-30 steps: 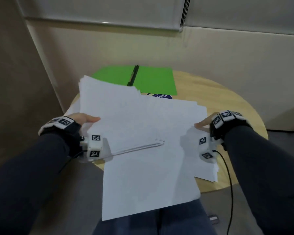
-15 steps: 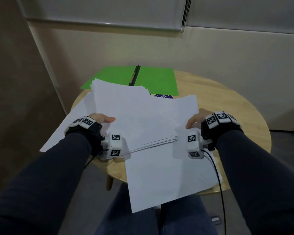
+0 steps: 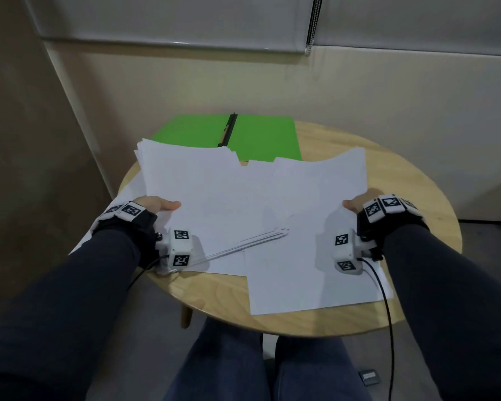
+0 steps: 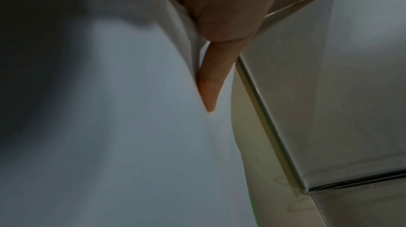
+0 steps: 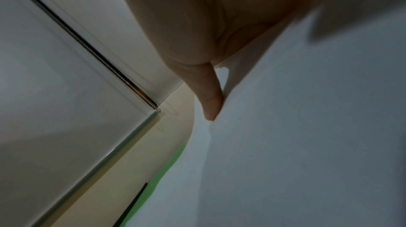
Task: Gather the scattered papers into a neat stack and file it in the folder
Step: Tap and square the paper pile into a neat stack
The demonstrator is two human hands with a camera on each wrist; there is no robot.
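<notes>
While the loose white paper sheets [image 3: 252,204] remain fanned across the round wooden surface [image 3: 411,180], sweep both sides inward evenly, then square the edges; the left hand [image 3: 154,205] and right hand [image 3: 356,204] each pinch an outer edge, thumbs on top, forearms converging; the open green folder [image 3: 261,137] lies just behind.

Round light-wood table [image 3: 402,180], one leg [image 3: 186,316] visible beneath the near edge. Beige wall [image 3: 185,82] behind; lowered roller blind [image 3: 162,21] with bead chain [image 3: 313,21] above. Grey floor [image 3: 489,299]. Dim, even light.
</notes>
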